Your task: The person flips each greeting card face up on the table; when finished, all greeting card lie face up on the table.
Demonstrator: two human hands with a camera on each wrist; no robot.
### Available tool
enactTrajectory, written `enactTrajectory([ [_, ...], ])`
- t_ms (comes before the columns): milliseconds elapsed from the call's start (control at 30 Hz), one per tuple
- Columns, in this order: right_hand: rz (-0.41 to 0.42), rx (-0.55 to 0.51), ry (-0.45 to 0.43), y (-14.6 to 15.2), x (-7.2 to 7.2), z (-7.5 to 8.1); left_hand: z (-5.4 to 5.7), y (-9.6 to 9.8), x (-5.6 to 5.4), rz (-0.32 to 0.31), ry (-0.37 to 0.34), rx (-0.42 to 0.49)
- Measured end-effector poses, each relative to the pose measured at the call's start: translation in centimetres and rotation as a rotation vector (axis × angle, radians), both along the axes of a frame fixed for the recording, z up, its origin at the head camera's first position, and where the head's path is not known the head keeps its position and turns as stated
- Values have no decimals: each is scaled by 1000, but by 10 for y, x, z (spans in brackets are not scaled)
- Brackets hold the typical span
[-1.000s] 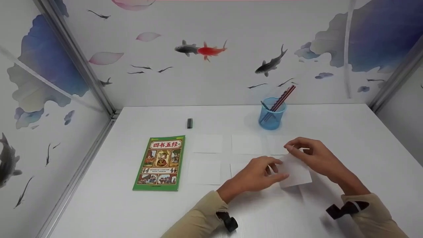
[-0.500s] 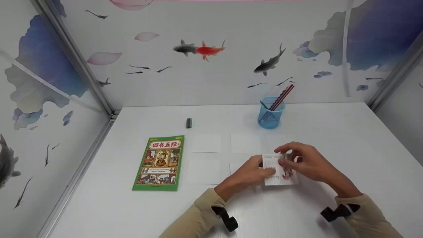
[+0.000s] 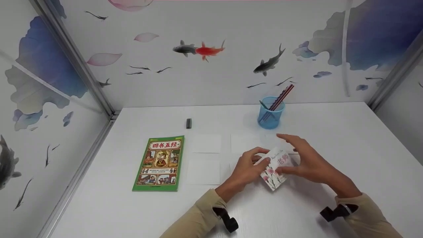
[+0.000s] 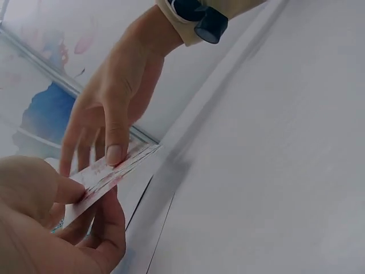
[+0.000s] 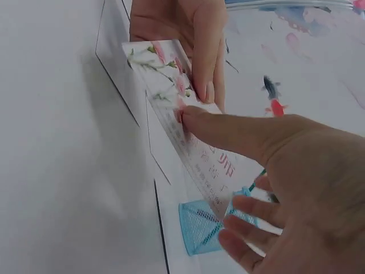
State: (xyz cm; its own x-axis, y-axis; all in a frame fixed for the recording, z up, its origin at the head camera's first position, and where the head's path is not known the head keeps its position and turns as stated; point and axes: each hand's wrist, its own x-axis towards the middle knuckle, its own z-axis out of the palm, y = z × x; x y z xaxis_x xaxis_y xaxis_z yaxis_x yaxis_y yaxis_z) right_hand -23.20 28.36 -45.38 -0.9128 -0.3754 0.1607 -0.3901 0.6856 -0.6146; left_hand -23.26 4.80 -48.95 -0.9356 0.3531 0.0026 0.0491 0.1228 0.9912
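Observation:
A small stack of white cards (image 3: 277,172) printed with pink flowers and red characters is held tilted above the white table. My left hand (image 3: 246,168) pinches it from the left, thumb on the printed face and fingers underneath. Several layered edges of the card stack (image 4: 122,171) show in the left wrist view. My right hand (image 3: 309,162) is at the other side, its thumb touching the printed face and its fingers spread and extended. In the right wrist view the right hand's fingers (image 5: 251,214) lie around the lower end of the cards without curling tightly.
White paper rectangles (image 3: 204,172) lie in rows on the table, partly behind the hands. A green-bordered book (image 3: 158,163) lies at left, a small dark eraser-like block (image 3: 188,123) behind it. A blue mesh cup (image 3: 271,115) with pencils stands at the back.
The cards have turned from their blank side to a printed side, then tilted to show the flower face. The right hand's fingers have spread away from the cards, its thumb still on them.

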Motion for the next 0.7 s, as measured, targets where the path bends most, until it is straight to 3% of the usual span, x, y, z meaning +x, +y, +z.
enactTrajectory([
  [133, 112, 5, 59, -2, 2, -2, 0, 1, 3, -5, 72, -96],
  [233, 90, 51, 41, 3, -1, -5, 2, 2, 6, -27, 88, -146],
  [300, 48, 95, 17, 8, -3, -7, 5, 3, 8, -74, 127, -194],
  [433, -17, 171, -23, 16, -9, -12, 6, 6, 12, -152, 343, -414],
  [533, -35, 196, -29, 19, -12, -17, 3, 7, 15, -139, 522, -610],
  [700, -42, 196, -43, 23, -14, -23, 0, 6, 15, -133, 667, -769],
])
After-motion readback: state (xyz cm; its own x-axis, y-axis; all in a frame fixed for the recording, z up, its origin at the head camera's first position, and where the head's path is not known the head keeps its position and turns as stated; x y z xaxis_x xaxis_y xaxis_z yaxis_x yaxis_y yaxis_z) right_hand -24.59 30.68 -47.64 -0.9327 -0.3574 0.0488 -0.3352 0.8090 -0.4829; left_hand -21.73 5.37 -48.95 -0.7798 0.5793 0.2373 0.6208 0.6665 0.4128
